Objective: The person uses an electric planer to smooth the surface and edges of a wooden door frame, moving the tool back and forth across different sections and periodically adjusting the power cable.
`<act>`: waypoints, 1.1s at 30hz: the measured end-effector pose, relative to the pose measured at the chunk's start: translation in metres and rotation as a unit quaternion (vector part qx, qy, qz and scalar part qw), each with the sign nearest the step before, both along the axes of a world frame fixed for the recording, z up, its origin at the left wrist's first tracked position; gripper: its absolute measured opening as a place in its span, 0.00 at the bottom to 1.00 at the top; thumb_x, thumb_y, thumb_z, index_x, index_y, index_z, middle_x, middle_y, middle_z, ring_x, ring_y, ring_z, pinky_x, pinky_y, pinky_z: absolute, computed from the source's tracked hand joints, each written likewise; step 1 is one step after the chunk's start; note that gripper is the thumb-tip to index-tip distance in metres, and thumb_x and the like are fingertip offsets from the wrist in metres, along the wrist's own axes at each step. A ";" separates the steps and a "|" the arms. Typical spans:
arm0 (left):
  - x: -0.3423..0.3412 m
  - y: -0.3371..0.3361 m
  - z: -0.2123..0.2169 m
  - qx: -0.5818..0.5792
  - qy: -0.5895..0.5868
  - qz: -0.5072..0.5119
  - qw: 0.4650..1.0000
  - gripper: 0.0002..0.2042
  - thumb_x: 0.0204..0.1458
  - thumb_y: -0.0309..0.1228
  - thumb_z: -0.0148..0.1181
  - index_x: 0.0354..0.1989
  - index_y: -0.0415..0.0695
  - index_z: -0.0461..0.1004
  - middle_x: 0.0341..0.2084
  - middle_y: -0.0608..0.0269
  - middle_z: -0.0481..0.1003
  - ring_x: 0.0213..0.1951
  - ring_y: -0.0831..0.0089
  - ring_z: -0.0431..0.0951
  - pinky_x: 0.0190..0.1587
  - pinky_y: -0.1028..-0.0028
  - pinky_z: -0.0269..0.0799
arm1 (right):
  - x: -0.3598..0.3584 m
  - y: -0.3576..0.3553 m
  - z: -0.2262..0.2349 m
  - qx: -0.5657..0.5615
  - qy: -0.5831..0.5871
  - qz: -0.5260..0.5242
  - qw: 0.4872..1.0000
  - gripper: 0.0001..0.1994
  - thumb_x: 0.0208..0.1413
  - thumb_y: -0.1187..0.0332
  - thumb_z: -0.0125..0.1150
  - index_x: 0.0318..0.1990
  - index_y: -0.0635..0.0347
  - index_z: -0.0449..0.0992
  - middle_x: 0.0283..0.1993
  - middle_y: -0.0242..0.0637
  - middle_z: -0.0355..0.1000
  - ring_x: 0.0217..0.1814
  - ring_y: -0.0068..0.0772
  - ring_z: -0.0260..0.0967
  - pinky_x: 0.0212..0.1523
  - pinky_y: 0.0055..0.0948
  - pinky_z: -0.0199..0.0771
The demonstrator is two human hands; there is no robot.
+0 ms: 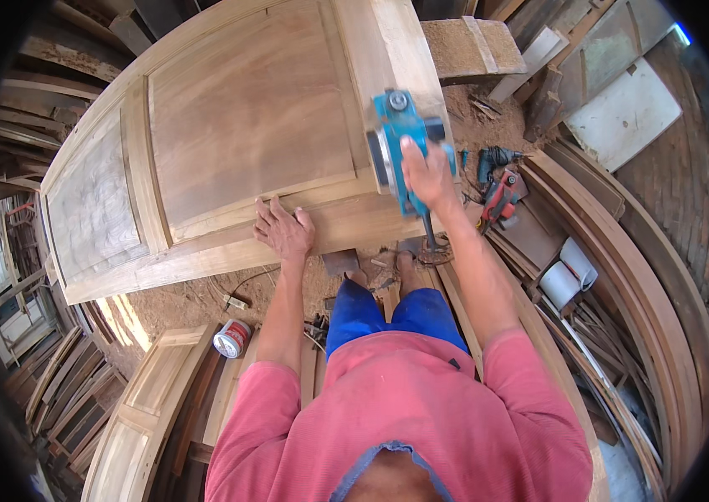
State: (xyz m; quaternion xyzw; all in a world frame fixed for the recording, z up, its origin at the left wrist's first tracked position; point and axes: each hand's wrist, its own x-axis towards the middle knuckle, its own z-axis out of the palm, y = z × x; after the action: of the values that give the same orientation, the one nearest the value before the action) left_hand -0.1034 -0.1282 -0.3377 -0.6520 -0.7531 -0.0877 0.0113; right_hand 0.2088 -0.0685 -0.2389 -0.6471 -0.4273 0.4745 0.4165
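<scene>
A wooden panel door (254, 100) lies flat before me, with a large recessed panel and a smaller one at its left. My right hand (430, 174) is wrapped round the handle of a blue electric planer (400, 151), which rests on the door's right end rail near the corner. From the planer's near end a dark cord hangs down. My left hand (285, 230) lies flat with its fingers spread on the door's near rail, the fingertips by the edge of the large panel. It holds nothing.
Right of the door, a drill (497, 161) and a red power tool (501, 198) lie near stacked boards (622, 251). A can (232, 338) stands at my left by another panelled door (150, 410). Sawdust covers the floor (196, 305). A sawdust-covered wooden block (471, 46) is beyond.
</scene>
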 end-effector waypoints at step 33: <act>0.192 0.094 -0.024 -0.051 -0.072 -0.050 0.995 0.31 0.65 0.45 0.46 0.77 0.54 0.56 0.77 0.32 0.42 0.76 0.29 0.36 0.72 0.30 0.25 | 0.081 -0.205 0.045 -0.178 0.076 -0.052 0.980 0.31 0.62 0.39 0.59 0.40 0.67 0.75 0.23 0.35 0.68 0.25 0.27 0.67 0.28 0.33 0.68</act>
State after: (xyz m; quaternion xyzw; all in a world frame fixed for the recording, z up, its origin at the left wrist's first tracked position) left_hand 0.0884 -0.0346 -0.3621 -0.6806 -0.7218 -0.0960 -0.0807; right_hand 0.2898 -0.2739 -0.1944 -0.6938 -0.2691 0.5687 0.3503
